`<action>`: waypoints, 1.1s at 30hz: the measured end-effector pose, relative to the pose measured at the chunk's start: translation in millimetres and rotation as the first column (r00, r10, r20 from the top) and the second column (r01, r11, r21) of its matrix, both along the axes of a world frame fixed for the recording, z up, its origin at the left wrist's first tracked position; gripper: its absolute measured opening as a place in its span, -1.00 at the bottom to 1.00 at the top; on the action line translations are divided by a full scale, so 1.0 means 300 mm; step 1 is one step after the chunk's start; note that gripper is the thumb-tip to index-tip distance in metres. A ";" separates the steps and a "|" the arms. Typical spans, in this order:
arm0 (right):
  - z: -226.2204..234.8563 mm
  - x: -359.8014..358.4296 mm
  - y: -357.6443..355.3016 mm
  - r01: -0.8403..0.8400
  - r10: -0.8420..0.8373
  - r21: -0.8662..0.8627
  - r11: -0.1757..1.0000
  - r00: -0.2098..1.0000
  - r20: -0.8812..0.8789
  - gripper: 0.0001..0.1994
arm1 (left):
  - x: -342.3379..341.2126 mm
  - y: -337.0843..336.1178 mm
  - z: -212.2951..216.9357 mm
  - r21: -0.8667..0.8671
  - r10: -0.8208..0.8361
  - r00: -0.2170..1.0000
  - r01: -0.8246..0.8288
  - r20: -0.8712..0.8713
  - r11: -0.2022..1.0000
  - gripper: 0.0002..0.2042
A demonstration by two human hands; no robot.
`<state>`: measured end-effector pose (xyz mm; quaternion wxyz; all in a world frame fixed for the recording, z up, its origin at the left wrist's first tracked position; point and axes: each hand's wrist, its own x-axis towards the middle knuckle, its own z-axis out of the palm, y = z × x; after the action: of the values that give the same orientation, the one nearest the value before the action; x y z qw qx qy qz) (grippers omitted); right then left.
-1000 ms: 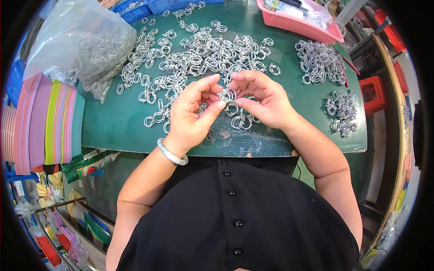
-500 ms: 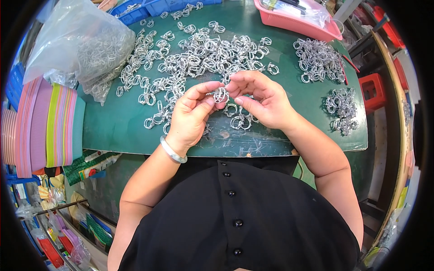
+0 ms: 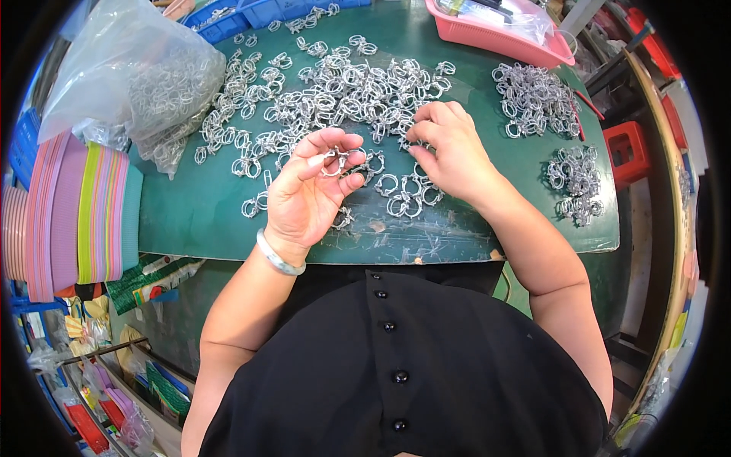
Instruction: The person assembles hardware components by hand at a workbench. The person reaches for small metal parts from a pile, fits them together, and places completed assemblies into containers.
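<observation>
My left hand, palm partly turned up, holds a small silvery wire hose clamp between thumb and fingers. A pale bangle circles that wrist. My right hand is at the near right edge of a large heap of similar clamps. Its fingers are curved, with a gap between them and the thumb, and the fingertips are close to clamps there; whether they touch one is unclear. A few clamps lie on the green table between my hands and its front edge.
A clear plastic bag of clamps is at the left, beside stacked coloured baskets. Blue bins and a pink basket stand at the back. Two smaller clamp piles lie right. A red stool is beyond the table.
My hands have moved apart. The left has drawn back leftward with the clamp, its palm turning up; the right has gone right and forward to the heap's edge.
</observation>
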<state>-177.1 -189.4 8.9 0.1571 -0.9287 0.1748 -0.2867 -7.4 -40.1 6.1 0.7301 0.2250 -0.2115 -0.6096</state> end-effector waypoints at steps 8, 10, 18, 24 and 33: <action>-0.018 0.050 0.010 0.040 -0.038 -0.163 0.986 0.999 0.016 -0.72 | -0.009 -0.001 0.019 0.225 0.109 0.922 -0.203 0.372 0.953 -0.85; -0.007 0.061 0.009 -0.006 0.002 -0.244 0.970 1.000 -0.019 -0.70 | -0.019 -0.006 0.032 0.237 0.114 0.907 -0.225 0.405 0.945 -0.87; 0.006 0.061 -0.003 -0.106 0.054 -0.295 0.950 0.982 -0.179 -0.80 | -0.032 -0.010 0.042 0.232 0.078 0.820 -0.250 0.567 0.940 -0.90; -0.013 0.077 -0.004 -0.080 0.075 -0.209 0.975 0.997 -0.034 -0.85 | -0.037 -0.009 0.051 0.239 0.060 0.791 -0.255 0.609 0.937 -0.89; -0.024 0.075 -0.017 -0.112 0.111 -0.093 0.989 0.994 -0.017 -0.87 | -0.039 -0.007 0.046 0.243 0.045 0.754 -0.266 0.655 0.933 -0.88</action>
<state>-154.6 -194.6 1.7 0.1283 -0.9450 0.1101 -0.2801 -18.9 -42.2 19.8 0.6161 0.5517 -0.3254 -0.4584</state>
